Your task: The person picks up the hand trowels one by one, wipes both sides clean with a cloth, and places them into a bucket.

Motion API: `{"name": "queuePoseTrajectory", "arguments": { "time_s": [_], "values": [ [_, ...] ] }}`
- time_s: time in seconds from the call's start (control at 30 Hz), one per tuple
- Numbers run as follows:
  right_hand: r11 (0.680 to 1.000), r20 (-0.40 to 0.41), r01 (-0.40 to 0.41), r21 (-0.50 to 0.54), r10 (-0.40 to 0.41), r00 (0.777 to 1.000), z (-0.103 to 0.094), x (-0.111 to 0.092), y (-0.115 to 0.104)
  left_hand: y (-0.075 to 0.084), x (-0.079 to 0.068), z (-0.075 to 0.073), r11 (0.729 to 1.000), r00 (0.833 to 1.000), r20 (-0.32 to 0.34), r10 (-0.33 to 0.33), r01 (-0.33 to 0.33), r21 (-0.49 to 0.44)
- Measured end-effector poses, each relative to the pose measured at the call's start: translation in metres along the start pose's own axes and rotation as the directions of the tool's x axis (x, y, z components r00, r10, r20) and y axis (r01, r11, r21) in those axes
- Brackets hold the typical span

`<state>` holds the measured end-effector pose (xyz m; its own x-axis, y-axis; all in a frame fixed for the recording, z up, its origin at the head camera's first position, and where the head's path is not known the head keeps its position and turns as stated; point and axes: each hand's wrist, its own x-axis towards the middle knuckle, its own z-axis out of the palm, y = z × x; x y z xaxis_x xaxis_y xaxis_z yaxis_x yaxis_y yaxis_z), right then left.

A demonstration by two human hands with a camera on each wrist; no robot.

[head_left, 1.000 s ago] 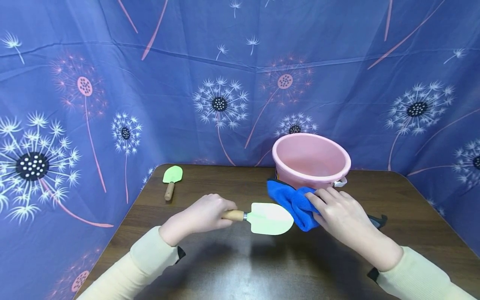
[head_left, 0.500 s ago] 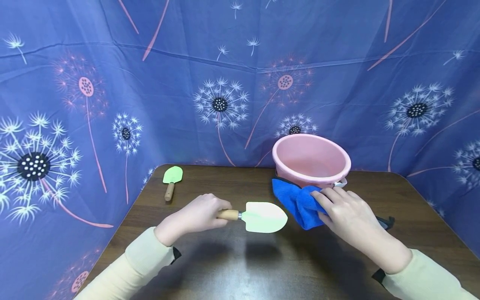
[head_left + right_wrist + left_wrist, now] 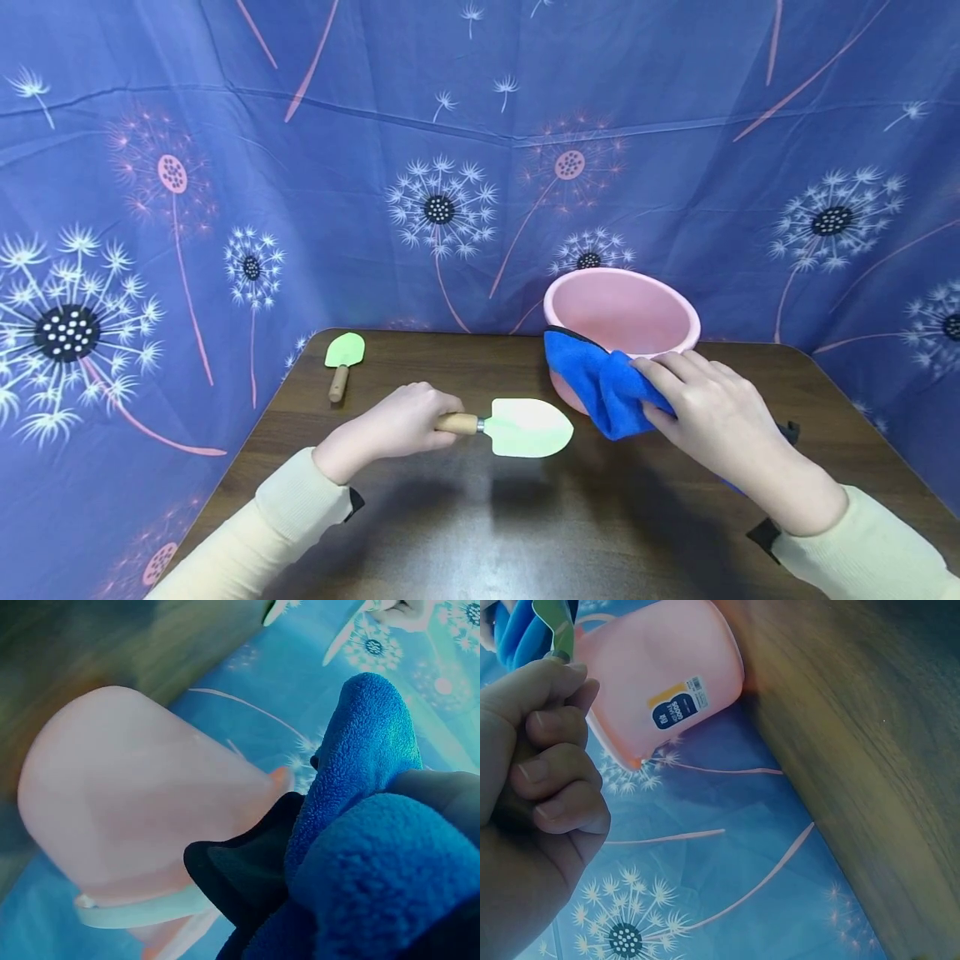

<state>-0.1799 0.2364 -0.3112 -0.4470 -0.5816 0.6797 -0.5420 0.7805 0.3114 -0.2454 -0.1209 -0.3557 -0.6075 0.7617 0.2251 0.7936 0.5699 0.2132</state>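
Note:
My left hand [image 3: 408, 423] grips the wooden handle of a small garden trowel [image 3: 531, 428], its pale green blade pointing right above the table. In the left wrist view my curled fingers [image 3: 562, 769] wrap the handle, and part of the blade [image 3: 561, 628] shows past the thumb. With my right hand [image 3: 712, 412] I hold a bunched blue cloth [image 3: 611, 392] with a dark edge. The cloth hangs in front of a pink bucket [image 3: 622, 312], overlapping its rim in the head view. Up close, the cloth [image 3: 375, 877] looks fluffy and hides most of my fingers.
A second green trowel [image 3: 339, 367] with a wooden handle lies on the brown table [image 3: 420, 367] at the back left. The bucket [image 3: 656, 664] bears a label [image 3: 679, 705]. Behind the table hangs a blue dandelion-print curtain [image 3: 360, 167].
My right hand has moved right and a little up with the cloth, which now covers part of the bucket's front rim. My left hand and the trowel have shifted slightly left.

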Motion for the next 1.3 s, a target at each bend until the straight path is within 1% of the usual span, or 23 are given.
{"name": "queuePoseTrajectory", "arguments": {
  "time_s": [0.13,0.27,0.4,0.5,0.67,0.77,1.03,1.3],
  "values": [
    [1.0,-0.033,-0.008,0.006,0.008,0.999,-0.003,0.009,-0.001,0.0,0.003,0.001,1.0,1.0,0.004,0.003,-0.003,0.004],
    [0.999,-0.053,-0.021,0.024,0.023,0.998,-0.005,0.019,-0.005,0.0,0.007,0.004,1.0,1.0,0.005,0.021,-0.021,0.013],
    [0.998,-0.074,-0.008,0.064,0.012,0.997,-0.006,0.029,-0.009,0.001,0.012,0.007,0.999,0.999,0.015,0.03,-0.03,0.021],
    [0.997,-0.073,0.0,0.08,0.006,0.997,-0.007,0.036,-0.014,0.004,0.016,0.007,0.999,0.999,0.019,0.031,-0.032,0.026],
    [0.996,-0.093,0.019,0.086,-0.011,0.996,-0.005,0.048,-0.023,0.008,0.022,0.009,0.999,0.999,0.003,0.034,-0.034,0.03],
    [0.997,-0.098,0.031,0.075,-0.023,0.995,-0.002,0.052,-0.028,0.01,0.025,0.01,0.999,0.999,-0.013,0.033,-0.033,0.025],
    [0.997,-0.042,0.035,0.071,-0.032,0.999,0.011,0.05,-0.036,0.016,0.03,0.012,1.0,0.999,-0.031,0.03,-0.03,0.007],
    [0.997,0.021,0.023,0.073,-0.025,0.999,0.024,0.044,-0.044,0.018,0.035,0.012,1.0,1.0,-0.023,0.016,-0.016,-0.005]
  ]
}}
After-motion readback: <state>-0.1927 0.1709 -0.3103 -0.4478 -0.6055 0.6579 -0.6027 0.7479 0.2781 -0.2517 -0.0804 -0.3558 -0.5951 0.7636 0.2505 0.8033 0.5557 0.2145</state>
